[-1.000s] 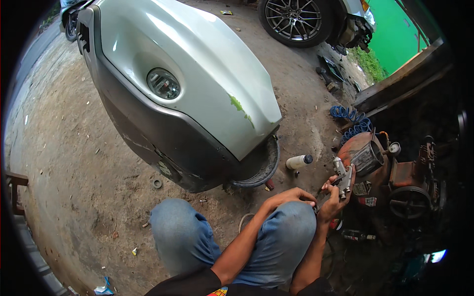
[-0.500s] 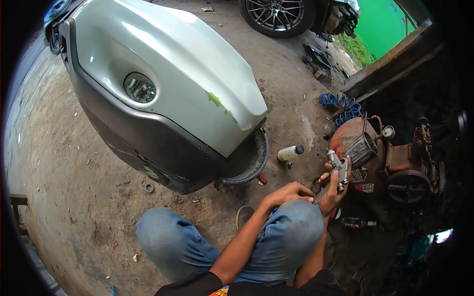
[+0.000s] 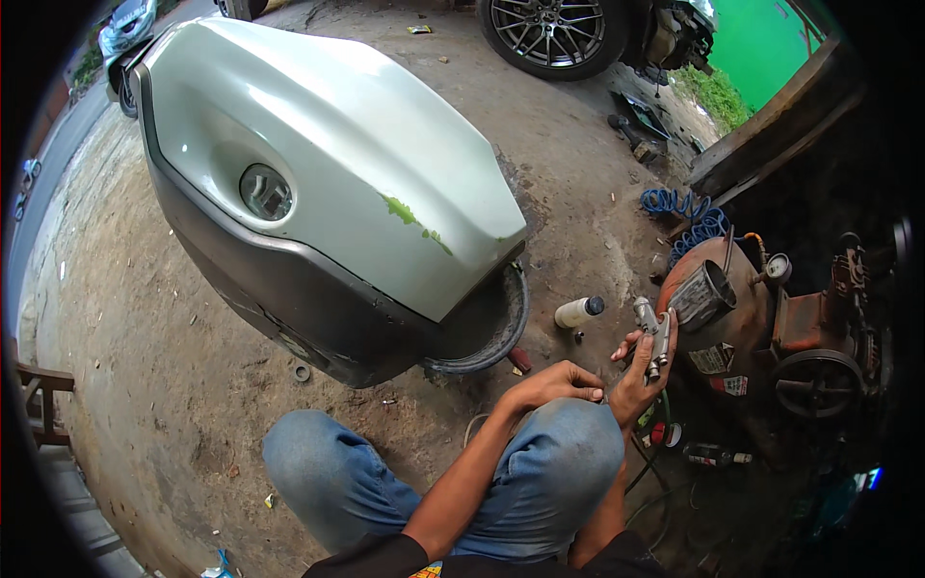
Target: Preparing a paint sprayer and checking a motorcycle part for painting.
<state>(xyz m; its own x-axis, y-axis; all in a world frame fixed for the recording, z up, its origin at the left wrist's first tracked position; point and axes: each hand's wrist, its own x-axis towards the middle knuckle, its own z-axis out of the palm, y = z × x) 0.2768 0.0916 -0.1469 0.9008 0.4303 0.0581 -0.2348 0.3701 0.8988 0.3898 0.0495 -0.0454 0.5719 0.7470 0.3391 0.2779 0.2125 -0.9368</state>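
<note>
My right hand is closed around a metal spray gun, held upright beside my right knee. My left hand is curled at the top of that knee, near my right wrist; what its fingers hold, if anything, is hidden. Ahead lies a pale silver bumper with a dark lower section, a round lamp and a patch of green. A white bottle with a black cap stands beyond my hands. A grimy metal can is just behind the gun, by the orange compressor.
A coiled blue hose lies by a wooden post. A car wheel is at the back. A motorbike stands far left, a wooden frame at the left edge. A dark bottle lies right of my knee.
The view has shifted, moving the scene about in the picture. The gun and my right hand stay close to where they were, with only slight turning. My left hand remains curled over the knee.
</note>
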